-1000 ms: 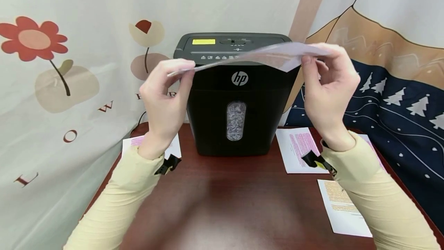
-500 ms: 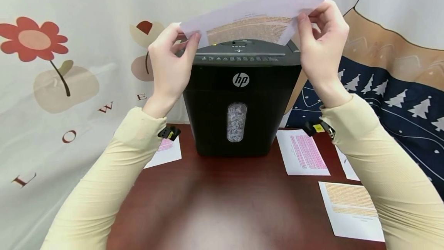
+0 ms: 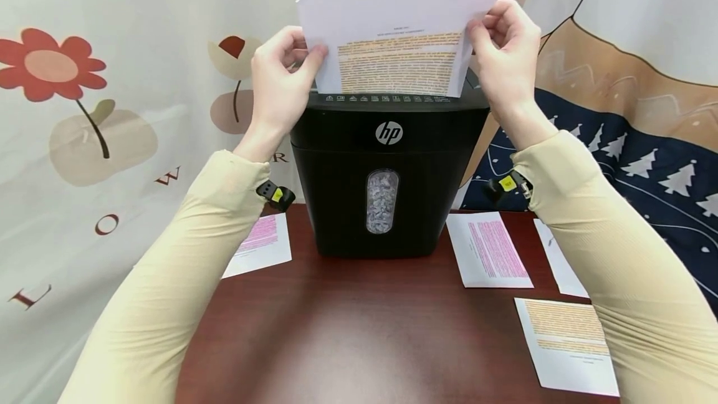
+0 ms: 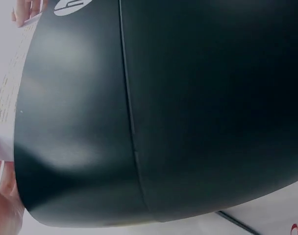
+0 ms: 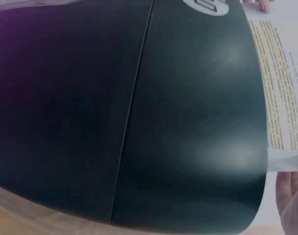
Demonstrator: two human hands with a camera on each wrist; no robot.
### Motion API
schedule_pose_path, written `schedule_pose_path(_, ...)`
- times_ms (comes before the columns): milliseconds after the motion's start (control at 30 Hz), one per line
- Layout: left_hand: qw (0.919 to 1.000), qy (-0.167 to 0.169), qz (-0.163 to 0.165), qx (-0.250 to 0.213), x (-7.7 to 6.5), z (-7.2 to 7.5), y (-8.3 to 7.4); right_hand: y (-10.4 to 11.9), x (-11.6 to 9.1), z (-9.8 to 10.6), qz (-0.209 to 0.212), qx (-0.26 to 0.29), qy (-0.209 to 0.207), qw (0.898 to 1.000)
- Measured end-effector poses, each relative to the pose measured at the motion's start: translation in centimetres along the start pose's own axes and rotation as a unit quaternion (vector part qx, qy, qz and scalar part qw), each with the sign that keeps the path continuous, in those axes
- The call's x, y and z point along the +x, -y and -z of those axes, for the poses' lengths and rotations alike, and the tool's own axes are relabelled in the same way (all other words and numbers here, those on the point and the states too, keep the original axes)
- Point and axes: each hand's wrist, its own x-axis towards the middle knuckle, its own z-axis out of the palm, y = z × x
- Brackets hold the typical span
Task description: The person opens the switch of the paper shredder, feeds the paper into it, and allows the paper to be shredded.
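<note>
Sheet in hand: paper [image 3: 395, 48], blank band on top, orange-marked print lower down; you have it spread nearly flat between both hands, over the shredder top.
Your left hand [image 3: 282, 86]: thumb and fingers pinched on the sheet's left edge, no gap beyond the paper.
Your right hand [image 3: 509, 52]: same pinch on the right edge, fingers partly hidden.
Shredder [image 3: 344, 198]: black, upright, below the sheet; hp logo [image 3: 389, 133] on the front.
Lower edge of sheet: hides the rear of the shredder top, icon row visible just below it. Can't tell if it's in the slot or touching.
Window [image 3: 382, 201]: shreds show behind it.
Wrist views: shredder front fills most of both; your sheet and fingers sit past its edge.
Table [image 3: 359, 323]: dark red-brown, under the shredder.
Left of shredder: pink-marked sheet [image 3: 263, 245], partly behind your left sleeve [image 3: 174, 267].
Right of shredder: second pink-marked sheet [image 3: 490, 251]; orange-marked sheet [image 3: 569, 348] nearer you; white sheet [image 3: 561, 264] partly behind your right sleeve [image 3: 611, 248].
</note>
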Motion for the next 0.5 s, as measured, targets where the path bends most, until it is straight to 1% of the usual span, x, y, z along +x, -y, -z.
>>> schedule_pose_path(167, 0.9999, 0.006, 0.009, 0.012, 0.5, -0.2, 0.1, -0.2, 0.8, -0.1, -0.023, -0.005, 0.014, 1.0)
schedule_pose_path(300, 0.9998, 0.001, 0.01, 0.014, 0.9, -0.3, 0.2, -0.3, 1.2, -0.2, -0.047, 0.01, 0.024, 0.999)
schedule_pose_path(400, 0.9997, -0.002, 0.013, 0.021, 0.9, -0.5, 0.3, -0.6, 1.3, -0.2, -0.075, 0.02, 0.028, 0.997)
schedule_pose_path(500, 0.9993, -0.001, 0.017, 0.032, 0.7, -0.8, 0.5, -0.9, 1.3, -0.1, -0.09, 0.024, 0.028, 0.995)
